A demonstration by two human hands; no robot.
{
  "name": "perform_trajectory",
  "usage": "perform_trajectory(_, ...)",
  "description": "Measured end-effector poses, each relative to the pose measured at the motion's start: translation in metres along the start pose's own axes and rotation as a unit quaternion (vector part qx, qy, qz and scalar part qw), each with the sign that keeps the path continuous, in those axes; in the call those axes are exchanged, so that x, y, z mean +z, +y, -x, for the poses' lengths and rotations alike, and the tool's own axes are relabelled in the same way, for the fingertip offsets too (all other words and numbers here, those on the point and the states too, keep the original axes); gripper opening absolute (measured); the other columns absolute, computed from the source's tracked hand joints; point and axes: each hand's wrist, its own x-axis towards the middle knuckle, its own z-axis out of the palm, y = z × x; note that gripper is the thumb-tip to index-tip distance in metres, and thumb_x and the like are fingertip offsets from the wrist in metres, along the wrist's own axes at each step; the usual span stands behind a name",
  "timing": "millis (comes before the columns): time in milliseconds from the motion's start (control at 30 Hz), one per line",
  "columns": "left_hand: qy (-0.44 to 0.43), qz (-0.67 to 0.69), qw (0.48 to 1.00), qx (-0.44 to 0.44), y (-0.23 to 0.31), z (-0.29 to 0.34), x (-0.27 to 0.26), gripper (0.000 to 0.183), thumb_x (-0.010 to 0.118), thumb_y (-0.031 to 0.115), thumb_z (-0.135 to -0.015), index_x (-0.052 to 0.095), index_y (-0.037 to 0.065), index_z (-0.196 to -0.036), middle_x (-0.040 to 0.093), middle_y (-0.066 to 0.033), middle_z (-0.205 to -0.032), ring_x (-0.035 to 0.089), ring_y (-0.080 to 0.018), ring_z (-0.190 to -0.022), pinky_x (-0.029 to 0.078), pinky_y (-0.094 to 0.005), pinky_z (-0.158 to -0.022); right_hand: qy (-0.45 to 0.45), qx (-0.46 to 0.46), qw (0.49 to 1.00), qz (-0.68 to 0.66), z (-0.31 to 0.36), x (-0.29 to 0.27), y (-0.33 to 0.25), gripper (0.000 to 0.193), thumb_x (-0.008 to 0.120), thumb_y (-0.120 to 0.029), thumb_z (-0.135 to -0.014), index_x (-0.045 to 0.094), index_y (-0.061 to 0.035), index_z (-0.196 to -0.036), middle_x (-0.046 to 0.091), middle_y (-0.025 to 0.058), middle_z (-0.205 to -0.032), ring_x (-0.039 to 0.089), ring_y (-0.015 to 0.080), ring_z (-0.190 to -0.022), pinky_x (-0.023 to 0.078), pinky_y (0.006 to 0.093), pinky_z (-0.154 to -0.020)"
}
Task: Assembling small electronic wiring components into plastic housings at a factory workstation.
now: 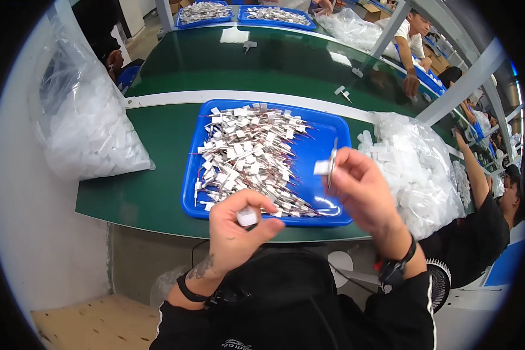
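A blue tray (337,125) lies in front of me, its left and middle part heaped with small parts (245,151) that have white tabs, thin metal bodies and dark reddish leads. Over the tray's right edge, my right hand (359,189) pinches one slim metal part with a white tab (323,167) between thumb and fingers. My left hand (233,233) is at the tray's near edge, fingers curled around a small white plastic piece (247,217). Its thumb and index fingertips stay apart. The two hands do not touch each other.
See-through bags of white plastic pieces stand left (93,134) and right (420,175) of the tray. Beyond a white rail (175,98) runs a green conveyor belt (192,64) with a few loose parts. Two more filled blue trays (248,22) sit at the far side. Co-workers are at right.
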Motion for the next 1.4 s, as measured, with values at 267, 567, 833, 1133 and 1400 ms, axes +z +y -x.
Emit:
perform_trajectory(267,-0.067,-0.322,0.931,0.161,0.020,-0.003,0.073,0.023,0.081,0.001,-0.069,0.072,0.004,-0.090,0.060,-0.0012,-0.067,0.050,-0.0061,-0.053,0.036,-0.0214,-0.049,0.006,-0.112,0.986,-0.121,0.069,0.016,0.016,0.014,0.061,-0.006,-0.091,0.052,-0.0030,-0.102,0.063,0.0056,-0.097,0.060,0.0092,-0.091,0.048,0.0235,-0.078)
perform_trajectory(567,-0.129,-0.472,0.804,0.340,0.027,0.005,0.099,0.021,0.079,-0.003,-0.067,0.071,0.002,-0.086,0.053,-0.0044,-0.058,0.047,-0.0161,-0.048,0.035,-0.0285,-0.044,0.025,-0.155,0.978,0.134,0.121,-0.011,-0.005,0.013,0.061,0.002,-0.086,0.059,0.0024,-0.099,0.062,0.0052,-0.092,0.058,0.0060,-0.084,0.049,0.0195,-0.067)
perform_trajectory(833,-0.148,-0.468,0.816,0.305,0.033,-0.017,0.109,0.018,0.079,-0.002,-0.067,0.071,0.003,-0.083,0.050,-0.0047,-0.055,0.048,-0.0159,-0.046,0.034,-0.0282,-0.042,0.113,-0.237,0.950,0.168,0.112,-0.023,-0.009,0.011,0.064,0.008,-0.080,0.069,0.0037,-0.090,0.064,0.0101,-0.087,0.059,0.0093,-0.071,0.044,0.0195,-0.057)
perform_trajectory(1133,-0.179,-0.363,0.906,0.127,0.019,-0.054,0.088,0.030,0.053,0.004,-0.087,0.051,-0.004,-0.116,0.052,-0.0128,-0.094,0.055,-0.0190,-0.081,0.044,-0.0287,-0.073,0.177,-0.240,0.949,-0.099,0.064,-0.038,0.020,0.013,0.061,-0.005,-0.089,0.063,0.0045,-0.098,0.062,0.0139,-0.089,0.061,0.0154,-0.072,0.051,0.0234,-0.059)
perform_trajectory(1400,-0.144,-0.382,0.891,0.198,0.014,-0.079,0.083,0.041,0.074,-0.009,-0.070,0.062,-0.003,-0.108,0.067,-0.0146,-0.096,0.066,-0.0244,-0.083,0.053,-0.0319,-0.070,0.078,-0.158,0.959,-0.223,0.026,-0.026,0.024,0.016,0.061,-0.008,-0.091,0.061,0.0038,-0.101,0.062,0.0174,-0.095,0.065,0.0229,-0.087,0.058,0.0315,-0.072)
